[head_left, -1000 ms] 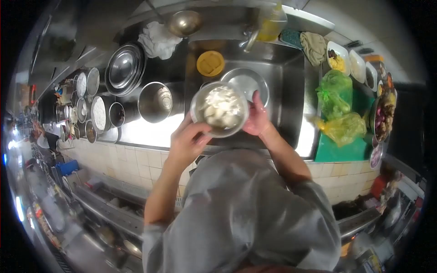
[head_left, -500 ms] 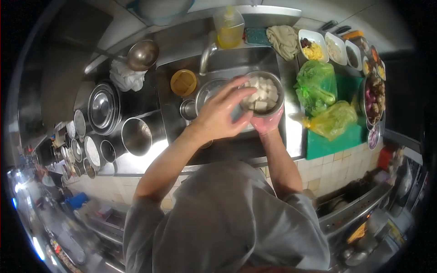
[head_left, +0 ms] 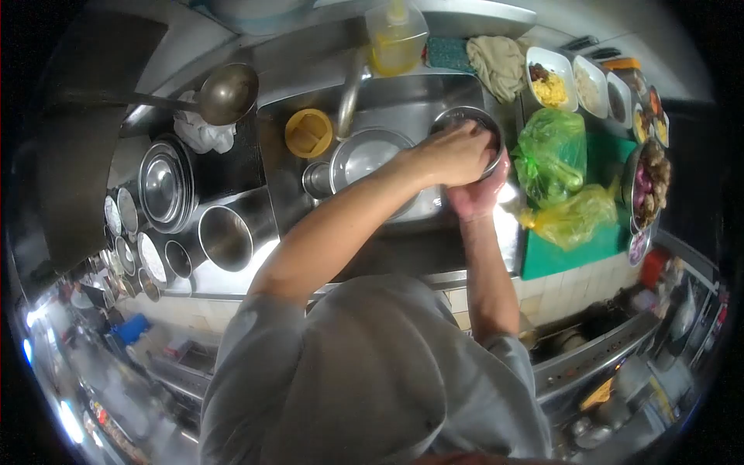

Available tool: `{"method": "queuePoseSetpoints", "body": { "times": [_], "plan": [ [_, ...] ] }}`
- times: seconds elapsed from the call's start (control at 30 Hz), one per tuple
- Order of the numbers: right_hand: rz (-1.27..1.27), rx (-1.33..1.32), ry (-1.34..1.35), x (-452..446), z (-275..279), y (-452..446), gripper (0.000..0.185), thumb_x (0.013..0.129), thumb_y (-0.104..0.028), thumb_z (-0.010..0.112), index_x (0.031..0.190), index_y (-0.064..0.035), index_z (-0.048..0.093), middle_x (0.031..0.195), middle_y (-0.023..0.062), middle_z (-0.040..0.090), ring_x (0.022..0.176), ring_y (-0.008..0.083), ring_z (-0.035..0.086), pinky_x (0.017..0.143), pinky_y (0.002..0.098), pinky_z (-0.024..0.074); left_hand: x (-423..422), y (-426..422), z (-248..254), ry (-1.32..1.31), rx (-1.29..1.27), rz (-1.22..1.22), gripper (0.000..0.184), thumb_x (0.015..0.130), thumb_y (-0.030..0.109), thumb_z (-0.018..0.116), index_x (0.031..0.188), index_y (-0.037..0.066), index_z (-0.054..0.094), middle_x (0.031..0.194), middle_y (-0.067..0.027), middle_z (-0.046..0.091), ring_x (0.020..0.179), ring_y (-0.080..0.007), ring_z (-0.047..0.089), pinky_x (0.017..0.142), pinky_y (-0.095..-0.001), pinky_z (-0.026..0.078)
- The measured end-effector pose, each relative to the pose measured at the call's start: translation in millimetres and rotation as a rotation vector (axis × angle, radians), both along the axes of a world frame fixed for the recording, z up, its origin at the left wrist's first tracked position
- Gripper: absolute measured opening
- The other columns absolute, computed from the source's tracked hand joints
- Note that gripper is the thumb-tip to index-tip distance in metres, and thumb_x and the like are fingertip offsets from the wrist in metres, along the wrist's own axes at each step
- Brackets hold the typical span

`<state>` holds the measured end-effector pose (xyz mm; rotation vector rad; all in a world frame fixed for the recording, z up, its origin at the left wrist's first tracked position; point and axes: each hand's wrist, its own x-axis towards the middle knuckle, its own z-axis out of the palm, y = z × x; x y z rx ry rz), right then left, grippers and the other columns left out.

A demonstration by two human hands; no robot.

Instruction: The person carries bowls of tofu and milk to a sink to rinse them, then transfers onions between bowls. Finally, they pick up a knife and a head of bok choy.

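At the right of the sink, a round metal bowl (head_left: pixel 499 128) is tipped, with its dark inner wall showing. My right hand (head_left: pixel 474 195) grips the bowl from below. My left hand (head_left: pixel 457 155) reaches into its mouth, and the fingers are hidden inside. The white tofu-like cubes seen in the bowl earlier cannot be made out behind this hand. Just left of the bowl, a large metal basin (head_left: pixel 372 159) sits in the sink (head_left: pixel 310 248). Beside the basin are a small metal cup (head_left: pixel 316 180) and a yellow round container (head_left: pixel 308 133).
A faucet (head_left: pixel 353 93) rises behind the basin. On the right, green and yellow plastic bags (head_left: pixel 554 151) lie on a green cutting board (head_left: pixel 542 260), near white food trays (head_left: pixel 552 70). Left of the sink stand a metal pot (head_left: pixel 225 238), stacked plates (head_left: pixel 164 182) and a ladle (head_left: pixel 229 93).
My left hand has moved from over the cubes down into the bowl. The bowl has shifted slightly right and tilted, and the cubes are out of sight.
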<state>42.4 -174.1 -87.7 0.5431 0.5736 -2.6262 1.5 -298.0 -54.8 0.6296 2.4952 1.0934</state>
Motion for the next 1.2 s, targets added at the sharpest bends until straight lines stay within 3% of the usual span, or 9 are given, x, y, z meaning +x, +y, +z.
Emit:
{"method": "queuePoseSetpoints", "body": {
  "times": [0.1,0.17,0.27,0.33,0.5,0.7,0.77,0.93,1.2],
  "plan": [
    [0.008,0.148,-0.149,-5,-16,14,0.066,0.093,-0.062,0.053,0.137,-0.0133,0.055,0.133,0.0105,0.060,0.123,0.0297,0.057,0.099,0.0491,0.0507,-19,8,-11,-0.281,0.038,0.078,0.037,0.098,0.021,0.046,0.123,-0.003,0.058,0.128,-0.0274,0.057,0.117,-0.0447,0.058,0.100,-0.0513,0.046],
    [0.009,0.128,-0.140,-12,-15,15,0.070,0.090,-0.064,0.056,0.138,-0.0130,0.054,0.134,0.0111,0.059,0.123,0.0314,0.057,0.095,0.0516,0.0527,-29,8,-24,-0.298,0.091,0.079,0.038,0.098,0.020,0.045,0.124,-0.004,0.058,0.130,-0.0279,0.057,0.120,-0.0446,0.057,0.101,-0.0507,0.046],
    [-0.018,0.340,-0.234,-17,0,15,0.066,0.091,-0.060,0.057,0.138,-0.0137,0.055,0.133,0.0114,0.060,0.122,0.0304,0.058,0.093,0.0525,0.0526,-37,6,-34,-0.392,0.233,0.020,0.039,0.099,0.021,0.044,0.128,-0.002,0.057,0.130,-0.0266,0.060,0.121,-0.0405,0.058,0.101,-0.0481,0.047],
    [0.024,0.361,-0.203,-21,-11,27,0.064,0.091,-0.059,0.057,0.137,-0.0143,0.055,0.133,0.0105,0.060,0.122,0.0296,0.058,0.093,0.0528,0.0523,-36,14,-66,-0.507,0.431,0.084,0.046,0.099,0.029,0.047,0.140,0.009,0.055,0.136,-0.0225,0.059,0.127,-0.0348,0.057,0.104,-0.0444,0.047],
    [0.084,0.469,-0.111,-28,-7,33,0.058,0.094,-0.058,0.055,0.134,-0.0160,0.057,0.130,0.0069,0.063,0.118,0.0270,0.061,0.091,0.0531,0.0525,-28,21,-75,-0.712,0.737,0.246,0.038,0.103,0.023,0.043,0.133,0.007,0.060,0.128,-0.0158,0.065,0.117,-0.0246,0.060,0.100,-0.0390,0.047],
    [0.076,0.655,-0.051,-40,16,34,0.051,0.099,-0.050,0.054,0.131,-0.0096,0.057,0.127,0.0093,0.065,0.113,0.0252,0.064,0.092,0.0435,0.0542,-25,29,-74,-0.690,0.934,0.377,0.039,0.107,0.032,0.044,0.133,0.010,0.061,0.125,-0.0077,0.066,0.110,-0.0188,0.061,0.093,-0.0364,0.050],
    [0.007,0.793,-0.016,-43,27,31,0.054,0.096,-0.050,0.060,0.129,-0.0079,0.060,0.116,0.0089,0.068,0.103,0.0244,0.066,0.087,0.0418,0.0537,-26,34,-67,-0.868,1.153,0.453,0.036,0.106,0.030,0.047,0.131,0.010,0.062,0.124,-0.0068,0.067,0.107,-0.0164,0.063,0.090,-0.0351,0.051],
    [-0.024,0.941,0.149,-53,47,36,0.054,0.094,-0.039,0.068,0.134,-0.0047,0.055,0.124,0.0125,0.062,0.111,0.0256,0.061,0.098,0.0434,0.0489,-28,46,-53,-0.918,1.463,0.603,0.028,0.097,0.019,0.061,0.122,0.007,0.066,0.106,-0.0070,0.072,0.091,-0.0169,0.070,0.078,-0.0321,0.056],
    [0.001,1.276,0.219,-52,87,14,0.078,0.089,-0.036,0.075,0.150,-0.0019,0.041,0.138,0.0158,0.054,0.125,0.0270,0.053,0.104,0.0400,0.0428,-23,57,-48,-0.932,1.681,0.679,0.031,0.098,0.027,0.060,0.122,0.008,0.067,0.107,-0.0074,0.072,0.092,-0.0178,0.071,0.079,-0.0324,0.057]
  ]
}}
